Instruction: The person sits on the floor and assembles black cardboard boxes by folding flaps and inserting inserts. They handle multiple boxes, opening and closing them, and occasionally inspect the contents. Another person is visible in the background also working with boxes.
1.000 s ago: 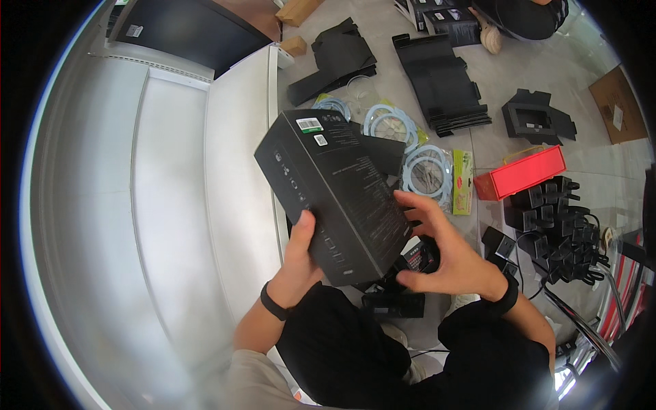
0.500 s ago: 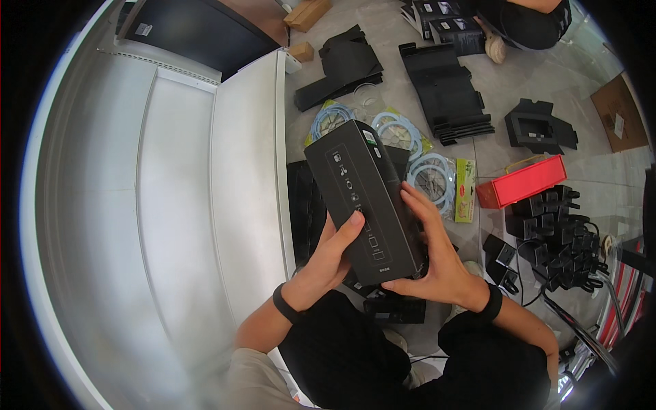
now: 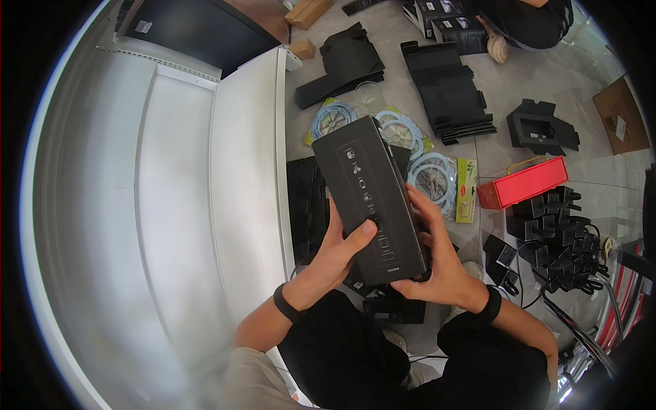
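Note:
Between my two hands is a black cardboard box (image 3: 352, 181), tilted, with a column of small white line icons on the side facing up. My left hand (image 3: 335, 249) grips its left side, thumb lying across the icon face and the other fingers tucked underneath. Around the lower right corner closes my right hand (image 3: 441, 263), thumb at the bottom end and fingers along the right side. Below the box, partly covered by it and my hands, black boxes (image 3: 396, 311) lie on the floor near my feet.
Beyond the box lie blue ring-shaped packs (image 3: 434, 181) and flattened black cardboard (image 3: 447, 92). To the right are a red box (image 3: 523, 182), a pile of black power adapters (image 3: 557, 236) and an open black insert (image 3: 540, 128). White shelving (image 3: 249, 164) borders the left. Another person (image 3: 529, 24) sits at the far right.
The black box has turned slightly and moved a little to the right, showing more of its icon face and less of its right side. Both hands keep their hold.

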Demonstrator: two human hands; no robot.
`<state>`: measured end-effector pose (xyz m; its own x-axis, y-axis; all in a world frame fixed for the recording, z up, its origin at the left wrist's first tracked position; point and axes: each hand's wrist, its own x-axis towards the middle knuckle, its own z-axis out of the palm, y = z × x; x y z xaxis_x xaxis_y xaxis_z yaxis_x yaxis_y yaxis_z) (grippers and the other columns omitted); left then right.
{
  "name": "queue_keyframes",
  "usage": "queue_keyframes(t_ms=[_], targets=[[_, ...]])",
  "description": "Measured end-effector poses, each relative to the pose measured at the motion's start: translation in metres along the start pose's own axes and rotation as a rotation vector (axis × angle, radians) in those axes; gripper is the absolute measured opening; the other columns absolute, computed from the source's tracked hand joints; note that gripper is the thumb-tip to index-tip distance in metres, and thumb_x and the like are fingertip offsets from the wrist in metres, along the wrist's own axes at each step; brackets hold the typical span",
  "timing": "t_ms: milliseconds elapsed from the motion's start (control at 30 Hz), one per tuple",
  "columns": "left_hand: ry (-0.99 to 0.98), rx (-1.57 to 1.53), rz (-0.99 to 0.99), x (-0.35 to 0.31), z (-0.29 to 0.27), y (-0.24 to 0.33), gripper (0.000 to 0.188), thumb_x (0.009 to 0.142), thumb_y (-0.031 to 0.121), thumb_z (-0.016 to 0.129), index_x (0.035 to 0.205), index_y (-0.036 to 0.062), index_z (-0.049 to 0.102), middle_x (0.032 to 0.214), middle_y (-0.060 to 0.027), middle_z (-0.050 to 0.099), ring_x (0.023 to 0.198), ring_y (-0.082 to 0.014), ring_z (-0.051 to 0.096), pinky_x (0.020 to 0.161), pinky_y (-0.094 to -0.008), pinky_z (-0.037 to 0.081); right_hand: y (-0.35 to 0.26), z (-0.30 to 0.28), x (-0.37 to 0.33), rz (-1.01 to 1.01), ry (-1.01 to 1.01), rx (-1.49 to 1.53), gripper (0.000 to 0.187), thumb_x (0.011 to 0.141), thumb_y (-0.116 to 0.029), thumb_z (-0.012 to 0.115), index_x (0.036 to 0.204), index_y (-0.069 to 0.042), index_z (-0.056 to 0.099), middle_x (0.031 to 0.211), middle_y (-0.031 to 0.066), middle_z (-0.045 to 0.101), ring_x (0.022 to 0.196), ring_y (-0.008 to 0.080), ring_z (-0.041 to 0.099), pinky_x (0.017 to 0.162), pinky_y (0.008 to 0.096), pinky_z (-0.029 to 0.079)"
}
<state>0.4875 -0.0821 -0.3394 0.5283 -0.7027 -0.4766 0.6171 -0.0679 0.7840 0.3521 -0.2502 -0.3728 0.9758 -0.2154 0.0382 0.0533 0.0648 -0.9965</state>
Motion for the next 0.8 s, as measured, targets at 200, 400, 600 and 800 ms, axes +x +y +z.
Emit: queue_keyframes(t_ms=[200,400,600,800], targets=[[-0.021,-0.288,-0.018,0.003,-0.005,0.004,0.08,0.101,0.031,0.068,0.161,0.0204,0.017,0.153,-0.0121,0.041,0.141,-0.0247,0.045,0.116,-0.044,0.04,0.008,-0.008,0.002,0.016,0.008,0.183,0.113,0.068,-0.026,0.09,0.158,-0.004,0.026,0.164,0.0221,0.025,0.153,0.0344,0.028,0.123,0.0463,0.025],[-0.062,-0.102,0.085,0.004,-0.005,0.0,0.09,0.093,0.036,0.078,0.159,0.013,0.022,0.153,-0.01,0.042,0.143,-0.0248,0.043,0.117,-0.0432,0.038,0.009,-0.004,0.004,-0.309,0.157,-0.029,0.114,0.062,-0.027,0.099,0.15,-0.007,0.029,0.158,0.0248,0.028,0.148,0.0376,0.034,0.12,0.049,0.03],[-0.097,-0.331,0.015,0.008,-0.012,0.004,0.107,0.082,0.026,0.089,0.161,0.0131,0.019,0.152,-0.009,0.042,0.143,-0.0255,0.043,0.117,-0.0426,0.038,0.006,-0.037,0.001,-0.343,0.228,0.008,0.103,0.061,-0.021,0.095,0.143,-0.005,0.034,0.142,0.0191,0.045,0.134,0.0293,0.048,0.111,0.044,0.039],[-0.235,0.368,0.168,0.002,-0.035,0.012,0.121,0.074,0.018,0.094,0.165,0.0085,0.014,0.157,-0.0105,0.041,0.145,-0.0241,0.04,0.119,-0.0404,0.033,-0.038,-0.083,0.005,0.049,0.222,0.305,0.103,0.073,-0.039,0.086,0.153,0.002,0.036,0.143,0.0134,0.054,0.136,0.0234,0.049,0.116,0.0364,0.033]])
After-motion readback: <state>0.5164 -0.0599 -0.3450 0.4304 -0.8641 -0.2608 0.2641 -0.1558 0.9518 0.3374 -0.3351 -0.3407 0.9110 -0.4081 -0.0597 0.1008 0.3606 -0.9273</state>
